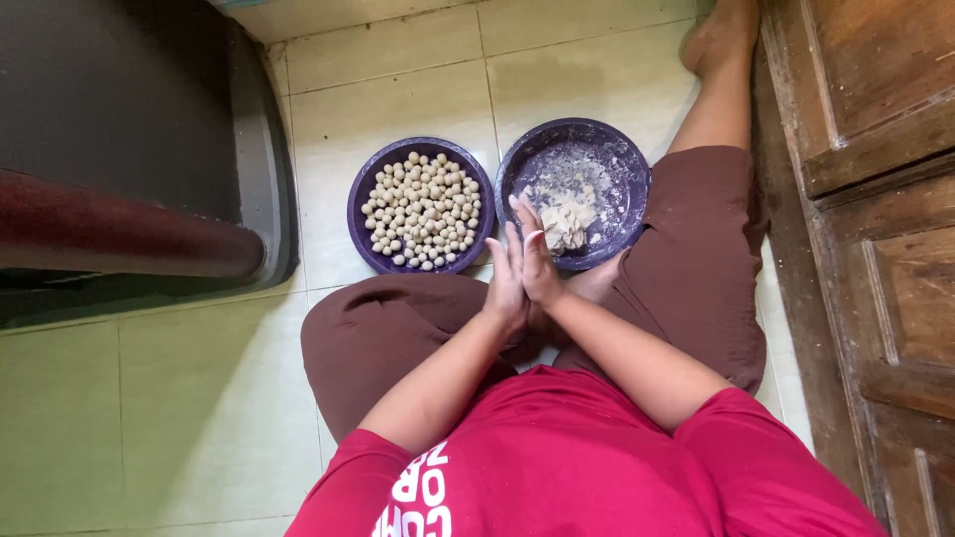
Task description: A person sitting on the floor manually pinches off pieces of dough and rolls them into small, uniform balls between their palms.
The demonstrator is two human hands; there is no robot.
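Both hands, left hand (505, 283) and right hand (537, 264), press palm to palm, contents hidden, near the dough bowl (612, 164) and the bowl of balls (363, 194).

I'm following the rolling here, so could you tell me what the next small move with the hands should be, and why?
Probably keep rolling, then part the palms over the plate of dough balls. The left hand and right hand are pressed flat together, whatever lies between them hidden, while raw dough remains in the floured plate.

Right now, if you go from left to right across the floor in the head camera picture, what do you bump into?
Dark mat with a red roll → purple plate of little dough balls → purple plate with a dough lump → brown wooden door.
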